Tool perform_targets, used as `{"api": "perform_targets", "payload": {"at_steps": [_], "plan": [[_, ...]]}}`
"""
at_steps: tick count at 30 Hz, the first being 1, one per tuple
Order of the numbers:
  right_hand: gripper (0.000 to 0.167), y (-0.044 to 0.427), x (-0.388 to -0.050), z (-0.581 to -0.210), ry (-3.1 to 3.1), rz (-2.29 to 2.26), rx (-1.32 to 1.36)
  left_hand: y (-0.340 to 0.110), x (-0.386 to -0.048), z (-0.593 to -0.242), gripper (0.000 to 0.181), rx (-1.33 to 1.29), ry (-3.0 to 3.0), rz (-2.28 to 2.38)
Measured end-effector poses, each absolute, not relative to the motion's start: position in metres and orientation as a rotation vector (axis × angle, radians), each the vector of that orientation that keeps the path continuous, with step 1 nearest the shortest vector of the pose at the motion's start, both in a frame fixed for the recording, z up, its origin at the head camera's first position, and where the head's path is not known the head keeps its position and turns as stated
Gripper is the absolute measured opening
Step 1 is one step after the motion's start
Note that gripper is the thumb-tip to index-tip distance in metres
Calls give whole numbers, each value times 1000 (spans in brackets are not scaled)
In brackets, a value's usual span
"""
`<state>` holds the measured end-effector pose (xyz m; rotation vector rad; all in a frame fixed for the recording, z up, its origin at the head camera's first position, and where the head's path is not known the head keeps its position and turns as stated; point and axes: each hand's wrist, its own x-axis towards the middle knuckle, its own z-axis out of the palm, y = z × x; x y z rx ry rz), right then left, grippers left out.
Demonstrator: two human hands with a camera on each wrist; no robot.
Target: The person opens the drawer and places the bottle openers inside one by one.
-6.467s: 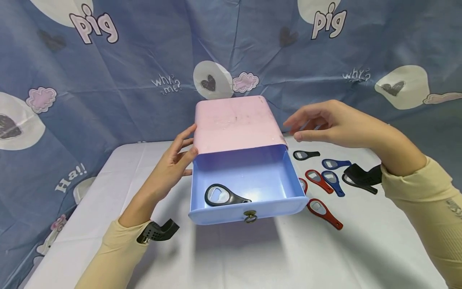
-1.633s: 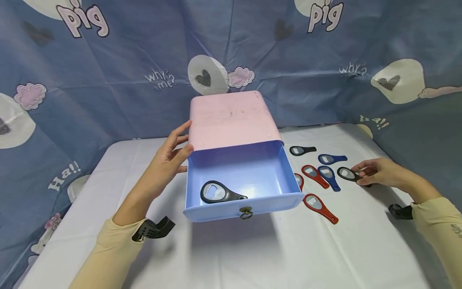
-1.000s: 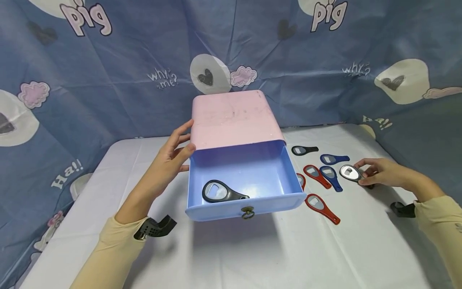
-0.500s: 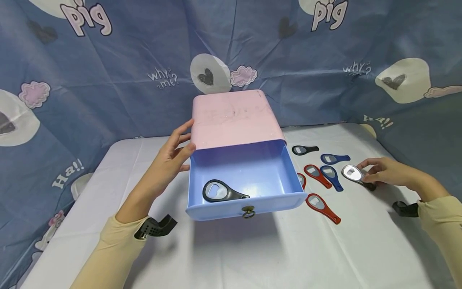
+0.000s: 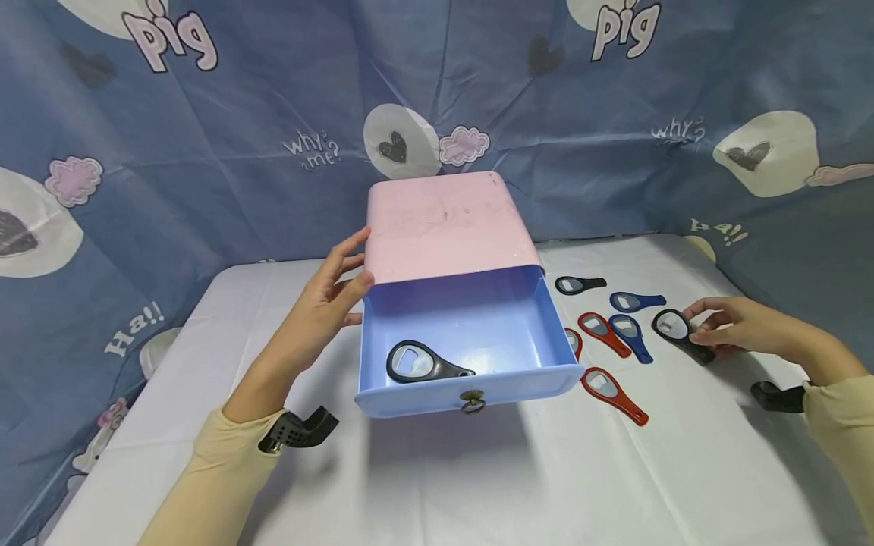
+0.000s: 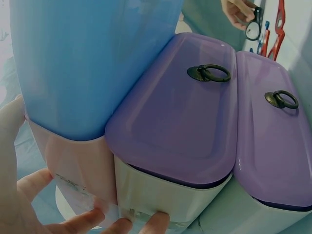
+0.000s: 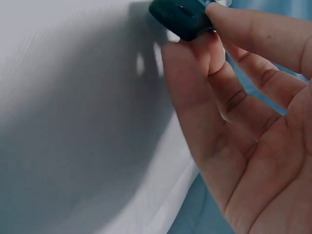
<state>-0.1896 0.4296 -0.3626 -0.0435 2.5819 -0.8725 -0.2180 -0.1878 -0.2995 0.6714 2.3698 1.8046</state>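
My left hand [image 5: 317, 307] rests against the left side of a stacked drawer box with a pink casing [image 5: 444, 227]. Its fingers are spread along the side in the left wrist view. The blue drawer [image 5: 478, 326] is pulled out, and a black bottle opener [image 5: 416, 362] with a round metal-filled head lies inside near its front. At the right, my right hand [image 5: 740, 330] pinches another black bottle opener [image 5: 683, 334] between thumb and fingers, low over the table. Only a dark end of that opener [image 7: 183, 17] shows in the right wrist view.
Left of the right hand lie blue bottle openers [image 5: 630, 337], red ones [image 5: 612, 394] and a black one [image 5: 579, 285]. Two purple drawers [image 6: 180, 107] are shut below the blue one. A patterned blue cloth [image 5: 273, 91] hangs behind the white table.
The right hand has gone from beside the box down to the black bottle opener at the right. It has tilted it and shifted it slightly right. The left hand stays on the box.
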Motion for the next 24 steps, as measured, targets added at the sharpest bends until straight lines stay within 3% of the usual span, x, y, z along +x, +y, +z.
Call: {"api": "perform_targets", "payload": {"at_steps": [14,24], "plan": [[50,416,-187,-337,2594,-970,-7,-188,-220,-302,63,653,2390,1776],[39,406,-188,-320,2654,-1061,-97,-188,-220,-300,63,660,2383,1778]]}}
